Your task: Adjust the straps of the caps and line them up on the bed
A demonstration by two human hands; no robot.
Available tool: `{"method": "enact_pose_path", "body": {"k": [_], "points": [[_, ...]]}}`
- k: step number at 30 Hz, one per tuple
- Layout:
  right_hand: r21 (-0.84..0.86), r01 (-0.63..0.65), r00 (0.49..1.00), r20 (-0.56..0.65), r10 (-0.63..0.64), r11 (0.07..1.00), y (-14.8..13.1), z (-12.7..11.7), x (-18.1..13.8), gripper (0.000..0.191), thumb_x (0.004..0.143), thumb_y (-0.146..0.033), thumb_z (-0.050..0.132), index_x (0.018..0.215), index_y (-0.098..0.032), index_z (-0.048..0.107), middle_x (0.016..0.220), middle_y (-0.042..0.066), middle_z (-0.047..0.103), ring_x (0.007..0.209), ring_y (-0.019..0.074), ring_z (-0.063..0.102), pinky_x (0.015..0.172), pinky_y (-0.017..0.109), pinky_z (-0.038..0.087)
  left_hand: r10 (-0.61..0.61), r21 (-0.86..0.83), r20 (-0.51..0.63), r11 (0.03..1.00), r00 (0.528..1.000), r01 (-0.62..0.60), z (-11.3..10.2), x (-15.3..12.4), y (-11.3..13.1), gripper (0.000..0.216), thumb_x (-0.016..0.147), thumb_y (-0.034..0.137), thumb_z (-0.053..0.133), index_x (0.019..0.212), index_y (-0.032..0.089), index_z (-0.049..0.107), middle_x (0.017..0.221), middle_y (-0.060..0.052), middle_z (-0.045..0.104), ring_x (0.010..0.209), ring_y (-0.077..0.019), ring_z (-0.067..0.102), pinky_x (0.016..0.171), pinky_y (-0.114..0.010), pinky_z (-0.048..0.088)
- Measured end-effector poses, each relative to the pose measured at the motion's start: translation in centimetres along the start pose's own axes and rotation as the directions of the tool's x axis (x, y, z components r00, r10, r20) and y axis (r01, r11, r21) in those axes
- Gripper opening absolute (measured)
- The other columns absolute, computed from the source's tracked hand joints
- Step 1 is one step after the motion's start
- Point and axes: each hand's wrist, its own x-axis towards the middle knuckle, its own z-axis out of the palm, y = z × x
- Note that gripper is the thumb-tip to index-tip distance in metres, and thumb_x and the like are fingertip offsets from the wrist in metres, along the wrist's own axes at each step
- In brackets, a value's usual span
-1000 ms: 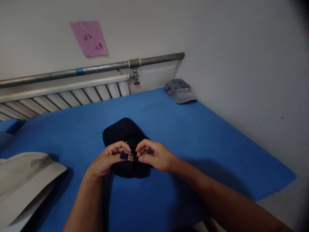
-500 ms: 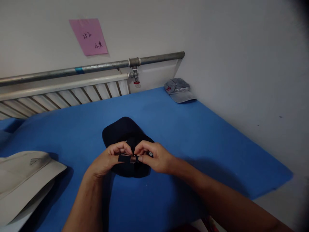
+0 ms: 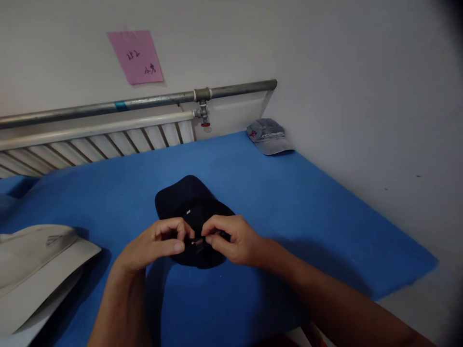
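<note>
A dark navy cap (image 3: 186,197) lies on the blue mat (image 3: 289,202) in front of me, its back strap facing me. My left hand (image 3: 154,243) pinches the strap on the left side. My right hand (image 3: 231,238) pinches the strap and its small metal buckle (image 3: 197,244) on the right side. The fingertips of both hands meet at the buckle. The near edge of the cap is partly hidden behind my fingers.
A beige cap (image 3: 32,265) lies at the left edge of the mat. A grey cap (image 3: 269,136) sits in the far corner by the wall. A radiator (image 3: 90,147) and a metal pipe (image 3: 144,102) run along the back wall under a pink note (image 3: 135,56).
The loose strap end that stuck out to the left has been drawn in toward the buckle. Both hands have shifted slightly toward me and lower on the cap.
</note>
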Motion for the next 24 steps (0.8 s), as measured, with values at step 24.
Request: {"method": "enact_pose_path", "body": {"k": [24], "points": [[0.036, -0.39, 0.904, 0.207, 0.375, 0.92, -0.9, -1.2, 0.6, 0.007, 0.081, -0.021, 0.06, 0.078, -0.017, 0.065, 0.063, -0.003, 0.056, 0.056, 0.0086, 0.048, 0.053, 0.021, 0.038, -0.055, 0.078, -0.095, 0.995, 0.994, 0.062, 1.6, 0.3, 1.2, 0.018, 0.08, 0.025, 0.061, 0.066, 0.015, 0.052, 0.075, 0.001, 0.055, 0.063, -0.0088, 0.043, 0.055, -0.021, 0.032]]}}
